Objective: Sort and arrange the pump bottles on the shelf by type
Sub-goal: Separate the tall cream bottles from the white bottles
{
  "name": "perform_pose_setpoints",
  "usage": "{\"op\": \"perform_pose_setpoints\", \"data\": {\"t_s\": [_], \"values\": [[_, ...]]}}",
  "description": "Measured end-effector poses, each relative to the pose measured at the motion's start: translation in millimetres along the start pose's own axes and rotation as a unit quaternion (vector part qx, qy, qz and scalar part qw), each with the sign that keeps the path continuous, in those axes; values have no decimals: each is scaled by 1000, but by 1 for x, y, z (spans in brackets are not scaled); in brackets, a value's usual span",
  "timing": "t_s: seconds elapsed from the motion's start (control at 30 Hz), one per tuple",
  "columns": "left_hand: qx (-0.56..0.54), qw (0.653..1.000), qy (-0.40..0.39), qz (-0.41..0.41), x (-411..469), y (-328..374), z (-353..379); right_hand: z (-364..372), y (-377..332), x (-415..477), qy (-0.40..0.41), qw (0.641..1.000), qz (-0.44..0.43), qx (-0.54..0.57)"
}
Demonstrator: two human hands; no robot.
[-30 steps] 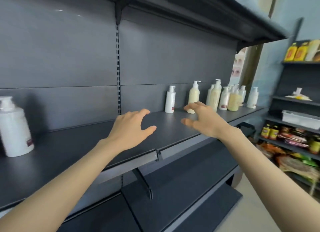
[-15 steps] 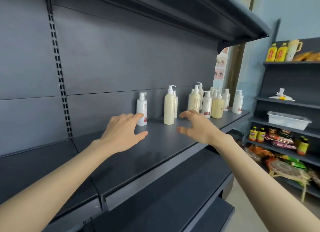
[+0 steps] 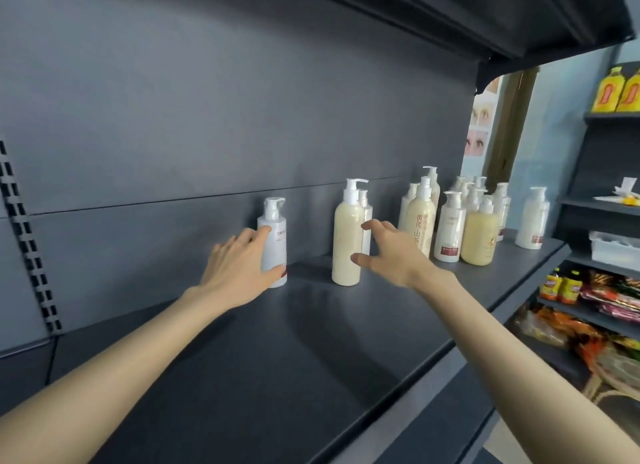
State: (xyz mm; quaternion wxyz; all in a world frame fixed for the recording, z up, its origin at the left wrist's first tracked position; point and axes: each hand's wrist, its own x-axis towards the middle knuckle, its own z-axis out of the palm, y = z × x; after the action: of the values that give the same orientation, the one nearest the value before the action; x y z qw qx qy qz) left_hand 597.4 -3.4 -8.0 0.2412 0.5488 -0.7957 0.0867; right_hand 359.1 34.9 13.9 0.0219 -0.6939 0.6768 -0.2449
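Both hands are up on the dark grey shelf, palms down, arms coming in from the front edge.

Left hand: fingers spread around the left side of a small white pump bottle (red band at its base). Fingertips and thumb touch it, but the hand is not closed round it. That bottle stands upright near the back wall, alone, to the left of everything else.

Right hand: open, fingers splayed, thumb just touching the lower right side of a tall cream bottle. Not gripping. The cream bottle is upright, about mid-shelf, with a slimmer white bottle directly behind it, mostly hidden.

Rest of the stock sits toward the right end of the shelf:
- a tight cluster of bottles, cream and white mixed, all upright (exact count unclear, they overlap)
- a cream one with dark lettering at the cluster's left, closest to the right hand
- a squat yellowish bottle at the front of the cluster
- one white bottle standing apart at the far right, near the shelf's end

The shelf's front half is bare. Side rack on the right holds yellow jugs up top and snack packets lower down.
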Motion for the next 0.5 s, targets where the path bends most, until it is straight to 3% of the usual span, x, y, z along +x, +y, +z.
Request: {"op": "perform_pose_setpoints", "data": {"t_s": [0.27,0.5], "values": [[-99,989,13,-113,50,-6,56,28,43,73,-2,990,-28,138],[-235,935,107,-242,79,3,89,48,70,125,-36,951,-79,296]]}}
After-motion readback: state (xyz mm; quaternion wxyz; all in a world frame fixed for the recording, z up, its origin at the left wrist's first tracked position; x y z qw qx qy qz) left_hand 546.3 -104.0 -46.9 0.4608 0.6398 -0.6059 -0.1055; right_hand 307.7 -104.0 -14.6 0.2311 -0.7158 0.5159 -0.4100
